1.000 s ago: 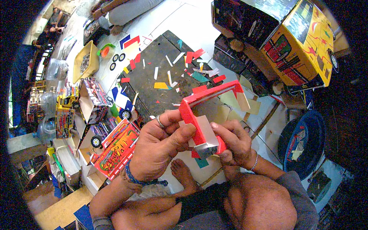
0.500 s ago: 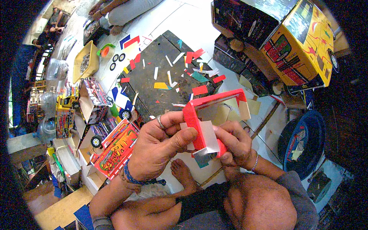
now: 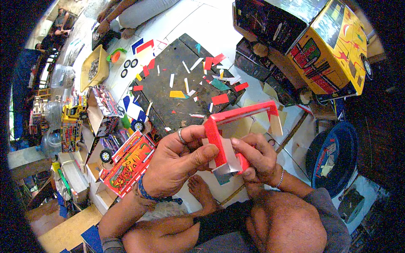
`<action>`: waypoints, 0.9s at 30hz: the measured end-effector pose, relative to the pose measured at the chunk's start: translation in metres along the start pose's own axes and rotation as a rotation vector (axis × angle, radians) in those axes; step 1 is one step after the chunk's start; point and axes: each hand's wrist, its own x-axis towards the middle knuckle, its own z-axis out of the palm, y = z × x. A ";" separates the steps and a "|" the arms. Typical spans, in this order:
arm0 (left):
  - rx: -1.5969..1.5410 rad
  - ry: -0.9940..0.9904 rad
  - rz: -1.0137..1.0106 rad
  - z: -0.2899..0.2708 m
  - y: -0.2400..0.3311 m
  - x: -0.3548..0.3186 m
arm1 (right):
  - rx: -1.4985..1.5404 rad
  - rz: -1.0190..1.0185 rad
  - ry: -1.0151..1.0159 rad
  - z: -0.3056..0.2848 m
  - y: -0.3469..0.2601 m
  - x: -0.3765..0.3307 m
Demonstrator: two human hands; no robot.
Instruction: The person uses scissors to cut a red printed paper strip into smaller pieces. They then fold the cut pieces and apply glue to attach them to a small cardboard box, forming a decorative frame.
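Before me both hands hold a red, angular open frame (image 3: pixel 244 110) with a pale inner side, like part of a toy truck body. My left hand (image 3: pixel 175 162) pinches its left upright between thumb and fingers. Around the lower end, my right hand (image 3: pixel 262 154) is closed, thumb and fingertips pressing near a pale flap (image 3: pixel 228 157). A second pale strip (image 3: pixel 275 125) hangs from the frame's far right end. Beyond the hands lies a dark worn board (image 3: pixel 162 99) scattered with red, white, yellow and green sticker scraps. Part of the right fingers is hidden.
Painted toy truck panels (image 3: pixel 128 164) lie beside my left forearm. A yellow tub (image 3: pixel 95 67) and small black wheels (image 3: pixel 130 63) are farther left. At right stand a large yellow toy truck (image 3: pixel 331 48) and a blue basin (image 3: pixel 335 158). Another person's arm (image 3: pixel 116 10) shows at the top.
The red frame has tipped a little, so its opening looks narrower and its right end sits lower. The pale flap has shifted down slightly under my right fingers. Both hands keep their hold.
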 end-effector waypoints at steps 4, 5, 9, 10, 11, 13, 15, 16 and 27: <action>0.028 0.005 -0.027 0.003 0.002 0.000 | 0.028 0.034 0.004 0.000 -0.001 0.000; 0.041 0.014 -0.029 0.004 0.003 -0.001 | 0.035 0.036 0.004 -0.001 -0.001 0.000; 0.106 0.047 -0.049 0.005 0.007 -0.002 | 0.037 0.023 -0.001 -0.001 0.000 0.002; 0.137 0.057 -0.053 0.005 0.007 -0.002 | 0.036 0.013 0.006 -0.001 0.000 0.002; 0.104 0.039 -0.050 0.005 0.007 -0.002 | 0.035 0.004 0.012 -0.001 0.000 0.003; 0.150 0.051 -0.057 0.004 0.006 -0.002 | 0.026 0.015 -0.006 -0.002 0.000 0.002; 0.052 -0.004 -0.036 0.003 0.005 -0.001 | 0.017 0.021 -0.012 -0.002 0.000 0.002; 0.023 -0.021 -0.032 0.002 0.004 0.000 | 0.013 0.021 -0.009 -0.002 0.000 0.002; 0.058 -0.085 -0.007 -0.001 -0.003 0.000 | -0.002 0.088 -0.020 -0.005 0.001 0.004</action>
